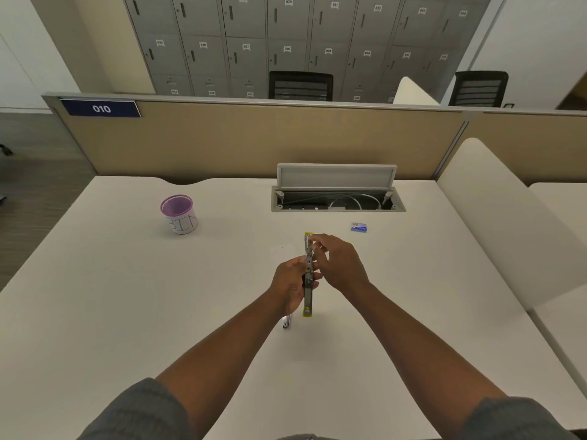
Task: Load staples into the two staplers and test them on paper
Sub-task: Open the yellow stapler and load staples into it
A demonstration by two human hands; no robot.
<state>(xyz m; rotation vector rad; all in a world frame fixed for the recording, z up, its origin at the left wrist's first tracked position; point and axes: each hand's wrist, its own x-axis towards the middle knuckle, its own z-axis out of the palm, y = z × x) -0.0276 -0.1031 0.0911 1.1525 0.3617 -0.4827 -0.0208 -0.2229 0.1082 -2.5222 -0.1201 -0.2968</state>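
Note:
A metal stapler with yellow ends (pixel 307 296) is swung open into a long strip above the middle of the white desk (pixel 127 296). My left hand (pixel 290 285) grips it at its hinge from the left. My right hand (pixel 340 265) pinches the upper half near the far yellow tip, fingers curled on the metal rail. A small silver metal part (pixel 286 322) shows just below my left hand; I cannot tell what it is. A small blue box of staples (pixel 359 227) lies on the desk beyond my right hand. No paper is in view.
A purple-rimmed cup labelled BIN (pixel 180 215) stands at the back left of the desk. An open cable hatch (pixel 336 198) with its lid raised sits at the back centre. A beige partition (pixel 254 141) closes the far edge; a cream side panel (pixel 495 217) rises on the right.

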